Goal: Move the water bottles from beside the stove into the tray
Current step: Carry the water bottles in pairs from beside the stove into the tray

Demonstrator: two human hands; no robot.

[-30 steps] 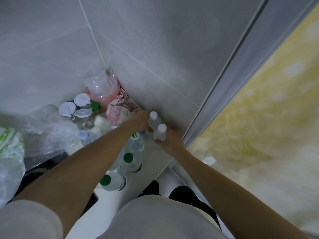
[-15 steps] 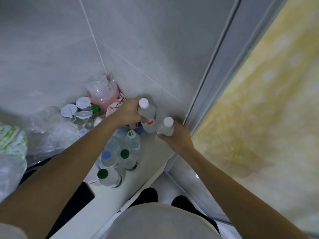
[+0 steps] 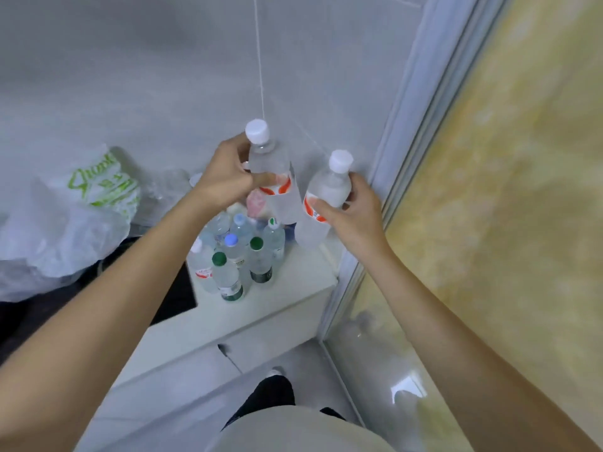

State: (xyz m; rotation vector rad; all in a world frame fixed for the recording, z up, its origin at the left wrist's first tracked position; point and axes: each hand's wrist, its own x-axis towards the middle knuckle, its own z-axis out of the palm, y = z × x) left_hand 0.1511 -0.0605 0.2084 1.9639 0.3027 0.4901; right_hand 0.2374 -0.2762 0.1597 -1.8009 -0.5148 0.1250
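My left hand (image 3: 225,176) grips a clear water bottle (image 3: 272,161) with a white cap and a red-and-white label, held up in the air in front of the tiled wall. My right hand (image 3: 350,210) grips a second, like bottle (image 3: 326,194) just to the right of it and slightly lower. Both bottles are upright and lifted above the white counter (image 3: 293,288). Below them, several more water bottles (image 3: 241,259) with green, blue and white caps stand clustered on the counter. No tray is in view.
A black stove top (image 3: 176,295) lies left of the bottle cluster. White plastic bags (image 3: 71,223) with green print are heaped at the left. A glass sliding door frame (image 3: 401,158) runs along the right, close to my right hand. Grey tiled walls stand behind.
Both hands have lifted their bottles up off the counter and toward me. The view has shifted, so the pink jug and jars in the corner are now hidden.
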